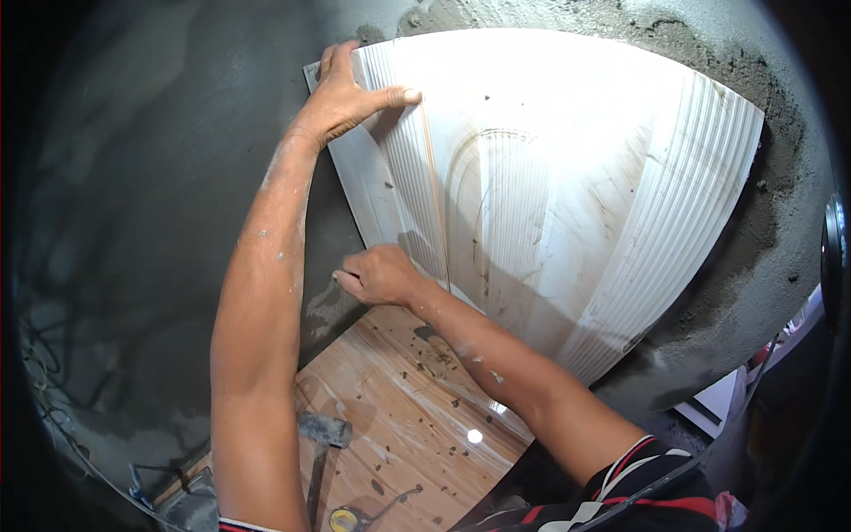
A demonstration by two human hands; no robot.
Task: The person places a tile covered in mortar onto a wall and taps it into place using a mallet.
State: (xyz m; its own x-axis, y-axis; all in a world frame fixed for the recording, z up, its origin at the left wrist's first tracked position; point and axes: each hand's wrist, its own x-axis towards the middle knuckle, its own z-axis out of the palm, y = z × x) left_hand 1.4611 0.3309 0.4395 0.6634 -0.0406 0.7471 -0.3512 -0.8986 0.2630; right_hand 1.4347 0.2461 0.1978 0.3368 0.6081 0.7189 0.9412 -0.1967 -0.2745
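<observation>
A large white wall tile point(523, 195) with ribbed bands and a faint arch pattern stands against the wall. A thin brown line runs down its left part. My left hand point(346, 102) lies spread at the upper left corner, the thumb stretched across the tile's face and the other fingers at its edge. Lower down, my right hand point(383, 273) is closed beside the tile's lower left edge, thumb and fingers drawn together. Whether it pinches anything small is hidden.
Below lies a glossy brown veined panel point(417, 372) dotted with crumbs. A grey-headed mallet point(325, 430) and a round yellow thing point(344, 520) rest on it. Rough mortar point(780, 177) borders the tile on the right. Cables point(62, 426) hang at far left.
</observation>
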